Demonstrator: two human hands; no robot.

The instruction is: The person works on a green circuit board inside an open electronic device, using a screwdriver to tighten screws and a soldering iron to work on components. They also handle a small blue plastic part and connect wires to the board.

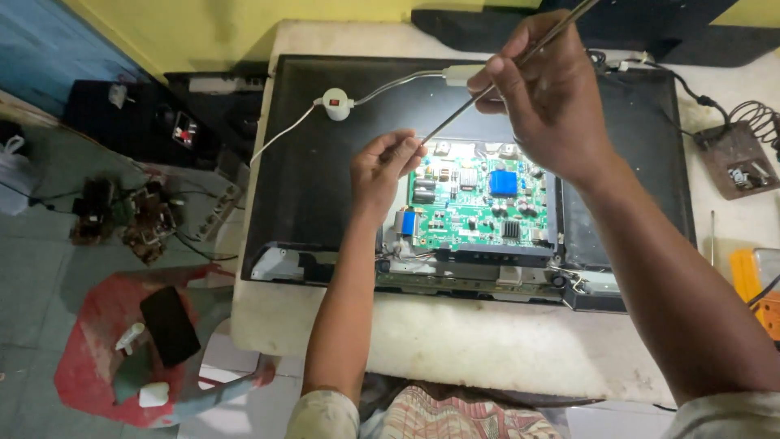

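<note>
Screwdriver [520,61] handle cut off at top edge, tip hidden behind left hand [388,167] — board parts too small.

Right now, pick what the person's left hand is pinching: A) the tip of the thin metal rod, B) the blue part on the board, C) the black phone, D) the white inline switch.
A: the left hand closes its fingertips on the lower tip of the thin metal rod, which the right hand grips higher up, above the green circuit board.

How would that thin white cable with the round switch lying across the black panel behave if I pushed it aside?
The thin white cable would probably flop and slide, since it lies in loose curves on the smooth black panel. Its round white switch looks small and light, so it would likely drag along. The far end runs behind the right hand, which might snag it.
</note>
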